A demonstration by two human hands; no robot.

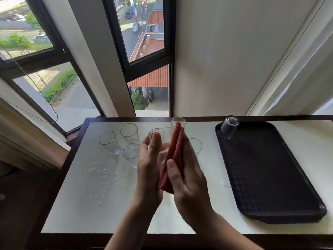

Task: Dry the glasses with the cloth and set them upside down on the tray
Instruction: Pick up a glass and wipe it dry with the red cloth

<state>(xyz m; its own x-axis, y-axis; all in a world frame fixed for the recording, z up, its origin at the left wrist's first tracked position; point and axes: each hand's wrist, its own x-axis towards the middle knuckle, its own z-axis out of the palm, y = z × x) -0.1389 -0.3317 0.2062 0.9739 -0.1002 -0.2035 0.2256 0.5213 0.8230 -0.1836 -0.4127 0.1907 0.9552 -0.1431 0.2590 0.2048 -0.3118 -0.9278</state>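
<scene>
My left hand [149,170] holds a clear glass [163,141] above the middle of the table, mouth pointing away from me. My right hand [187,179] grips a folded red cloth [173,156] and presses it against the right side of that glass. Several more clear glasses stand upright on the table behind my hands, among them one at the left [109,142] and one at the back [178,121]. On the dark tray [266,177] to the right, one glass [228,127] stands upside down in the far left corner.
Water drops [97,170] lie on the white tabletop [111,213] at the left. The table has a dark wooden edge [162,239] near me. Windows and a wall stand right behind it.
</scene>
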